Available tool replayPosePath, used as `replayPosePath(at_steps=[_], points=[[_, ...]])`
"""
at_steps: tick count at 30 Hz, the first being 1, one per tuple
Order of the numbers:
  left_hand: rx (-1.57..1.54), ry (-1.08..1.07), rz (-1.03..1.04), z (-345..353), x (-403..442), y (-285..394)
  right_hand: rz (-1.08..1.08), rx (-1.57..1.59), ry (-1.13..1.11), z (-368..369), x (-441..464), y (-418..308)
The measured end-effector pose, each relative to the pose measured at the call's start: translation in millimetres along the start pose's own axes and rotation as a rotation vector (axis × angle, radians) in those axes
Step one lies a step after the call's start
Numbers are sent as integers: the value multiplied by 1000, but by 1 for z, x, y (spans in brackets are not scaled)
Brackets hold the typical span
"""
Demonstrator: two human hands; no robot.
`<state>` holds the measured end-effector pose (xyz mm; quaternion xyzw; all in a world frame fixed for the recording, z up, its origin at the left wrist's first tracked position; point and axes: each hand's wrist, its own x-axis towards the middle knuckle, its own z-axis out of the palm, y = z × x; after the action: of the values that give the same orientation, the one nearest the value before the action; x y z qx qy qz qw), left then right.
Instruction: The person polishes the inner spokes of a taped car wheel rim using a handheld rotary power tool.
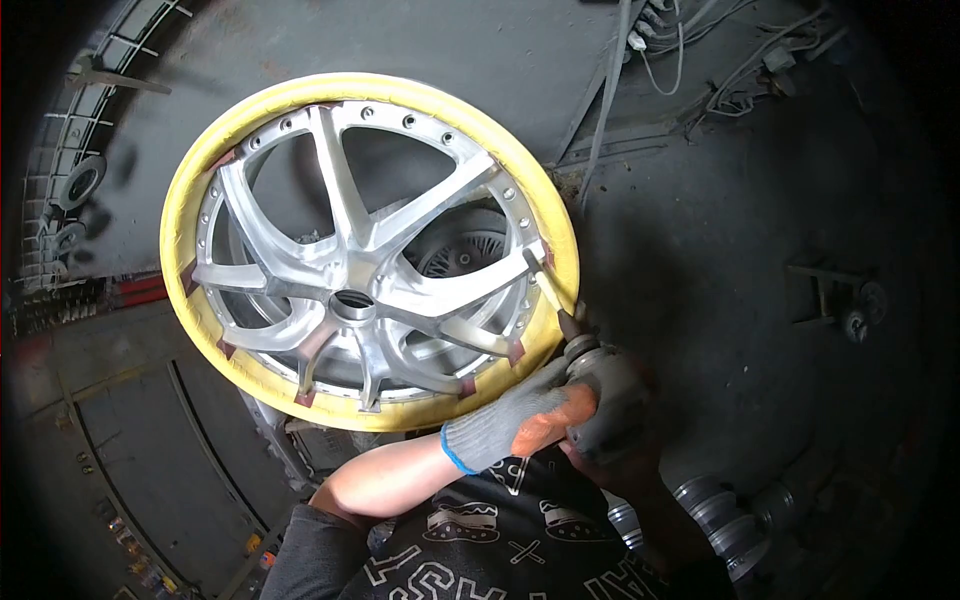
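A silver multi-spoke alloy wheel rim (350, 265) faces me, its outer lip wrapped in yellow tape (178, 240), with dark red patches at the spoke ends. My left hand (530, 415), in a grey glove with orange on it and a blue cuff, is closed around the front of a dark rotary power tool (582, 347). A slim pale bit (547, 285) runs from the tool up to a spoke end at the rim's right edge, where its tip appears to touch. My right hand (625, 450) is in deep shade and seems wrapped around the tool's rear; its fingers are hard to make out.
Another wheel (465, 252) shows behind the spokes. Cables (660, 30) hang at the upper right. Several metal wheel barrels (715, 510) lie at the lower right. A small wheeled stand (850, 300) is on the dark floor, and a wire rack (50, 190) stands at left.
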<state>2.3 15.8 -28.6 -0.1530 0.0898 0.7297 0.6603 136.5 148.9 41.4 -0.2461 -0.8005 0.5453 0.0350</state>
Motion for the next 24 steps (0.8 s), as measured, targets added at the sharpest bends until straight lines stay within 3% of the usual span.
replayPosePath(at_steps=[10, 15, 19, 22, 24], points=[[-214, -31, -29, -38, -53, -9, -92, 156, -143, 21, 14, -34], [-267, -35, -51, -47, -72, -7, -30, 318, -112, 43, 12, -46], [-284, -33, -65, -52, -86, -4, -96, 295, -23, 63, 0, -51], [-301, -32, -74, -57, -97, -1, -94, 51, -139, 69, -4, -54], [-320, -31, -81, -60, -104, 2, -64, 94, -161, 78, -8, -54]])
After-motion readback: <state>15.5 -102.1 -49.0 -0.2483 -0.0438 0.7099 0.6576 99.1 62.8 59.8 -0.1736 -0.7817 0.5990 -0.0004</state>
